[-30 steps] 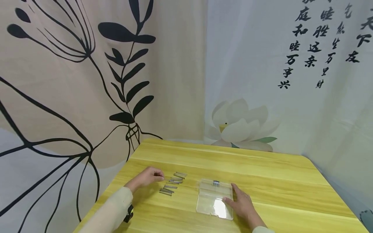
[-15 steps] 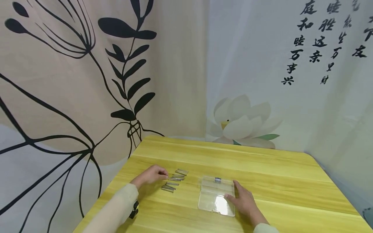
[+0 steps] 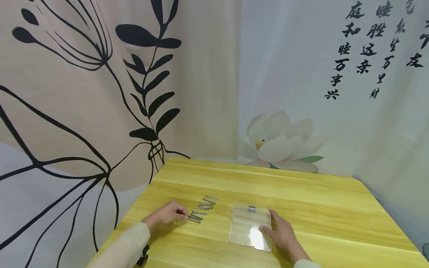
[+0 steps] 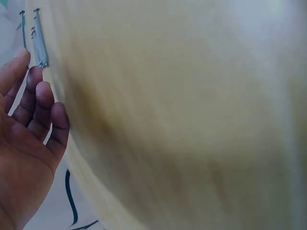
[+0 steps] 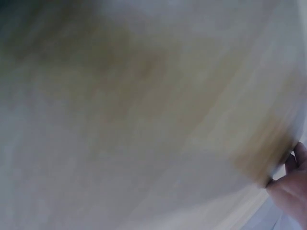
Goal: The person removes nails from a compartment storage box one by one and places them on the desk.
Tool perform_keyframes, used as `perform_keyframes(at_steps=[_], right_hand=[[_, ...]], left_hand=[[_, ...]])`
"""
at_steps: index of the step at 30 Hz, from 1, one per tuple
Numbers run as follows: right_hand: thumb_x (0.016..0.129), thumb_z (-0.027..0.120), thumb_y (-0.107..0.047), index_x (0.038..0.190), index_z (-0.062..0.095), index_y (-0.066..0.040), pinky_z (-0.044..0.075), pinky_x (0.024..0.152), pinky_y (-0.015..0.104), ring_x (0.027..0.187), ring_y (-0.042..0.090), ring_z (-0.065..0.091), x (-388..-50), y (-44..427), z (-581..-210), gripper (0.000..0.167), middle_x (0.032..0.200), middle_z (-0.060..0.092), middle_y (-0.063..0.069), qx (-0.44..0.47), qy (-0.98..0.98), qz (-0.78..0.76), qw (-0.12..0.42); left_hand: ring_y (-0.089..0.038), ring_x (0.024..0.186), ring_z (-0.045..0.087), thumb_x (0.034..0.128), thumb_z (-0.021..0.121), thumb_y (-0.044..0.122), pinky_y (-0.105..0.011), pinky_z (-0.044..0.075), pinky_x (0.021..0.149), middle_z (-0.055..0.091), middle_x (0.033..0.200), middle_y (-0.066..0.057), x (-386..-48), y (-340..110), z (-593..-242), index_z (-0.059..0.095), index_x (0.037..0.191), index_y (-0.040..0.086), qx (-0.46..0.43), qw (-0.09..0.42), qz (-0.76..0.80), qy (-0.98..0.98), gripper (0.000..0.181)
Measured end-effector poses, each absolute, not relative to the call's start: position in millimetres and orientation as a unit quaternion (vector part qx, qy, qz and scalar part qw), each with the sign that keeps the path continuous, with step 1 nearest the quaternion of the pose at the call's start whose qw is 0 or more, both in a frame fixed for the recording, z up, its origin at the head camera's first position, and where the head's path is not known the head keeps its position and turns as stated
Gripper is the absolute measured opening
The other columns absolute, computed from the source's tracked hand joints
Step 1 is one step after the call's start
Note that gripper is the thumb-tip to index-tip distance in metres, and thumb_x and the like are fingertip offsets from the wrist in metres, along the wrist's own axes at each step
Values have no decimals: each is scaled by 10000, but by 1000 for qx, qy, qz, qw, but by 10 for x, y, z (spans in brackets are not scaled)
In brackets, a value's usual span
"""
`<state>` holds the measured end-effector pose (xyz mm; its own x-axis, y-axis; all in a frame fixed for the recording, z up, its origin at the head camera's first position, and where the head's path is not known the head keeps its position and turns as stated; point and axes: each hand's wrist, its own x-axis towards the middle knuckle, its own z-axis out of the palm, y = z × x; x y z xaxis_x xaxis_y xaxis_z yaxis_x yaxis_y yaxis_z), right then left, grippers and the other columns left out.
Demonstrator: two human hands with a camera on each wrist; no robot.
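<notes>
Several thin metal nails [image 3: 205,206] lie in a loose row on the wooden table, left of the middle. At the near end of that row is my left hand [image 3: 169,214]. In the left wrist view its thumb and forefinger pinch one nail [image 4: 23,31], whose head points away from the palm; other nails [image 4: 40,40] lie just beyond. A clear plastic box [image 3: 241,232] with a small label [image 3: 252,209] rests flat on the table. My right hand [image 3: 283,232] holds its right side, thumb on the near part and fingers at the far corner.
The yellow wood-grained table [image 3: 318,208] has a rounded far right corner. Behind it hangs a printed curtain [image 3: 207,93] with plants and writing. The right wrist view is mostly blurred tabletop.
My left hand has shifted from the middle of the nail row to its near end. The right hand stays on the box. The head view has moved slightly.
</notes>
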<state>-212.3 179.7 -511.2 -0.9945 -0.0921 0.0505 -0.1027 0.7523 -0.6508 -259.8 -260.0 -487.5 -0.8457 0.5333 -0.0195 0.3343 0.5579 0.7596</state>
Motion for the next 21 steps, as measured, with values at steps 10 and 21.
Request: perform_keyframes(at_steps=[10, 21], right_hand=[[924, 678, -434, 1503, 334, 32, 266, 1019, 714, 1286, 606, 345, -2065, 1802, -5141, 819, 1449, 389, 349, 50, -938, 344, -1], [926, 678, -411, 1500, 338, 40, 266, 1035, 695, 1286, 588, 364, -2113, 1766, -5113, 805, 1440, 403, 346, 54, -940, 337, 17]], left_hand=[[-95, 694, 533, 922, 700, 89, -248, 446, 607, 676, 839, 33, -2518, -2539, -5027, 738, 872, 86, 240, 122, 385, 883, 63], [-136, 733, 559, 910, 719, 85, -279, 467, 620, 665, 838, 45, -2537, -2526, -5005, 737, 848, 112, 225, 105, 380, 891, 70]])
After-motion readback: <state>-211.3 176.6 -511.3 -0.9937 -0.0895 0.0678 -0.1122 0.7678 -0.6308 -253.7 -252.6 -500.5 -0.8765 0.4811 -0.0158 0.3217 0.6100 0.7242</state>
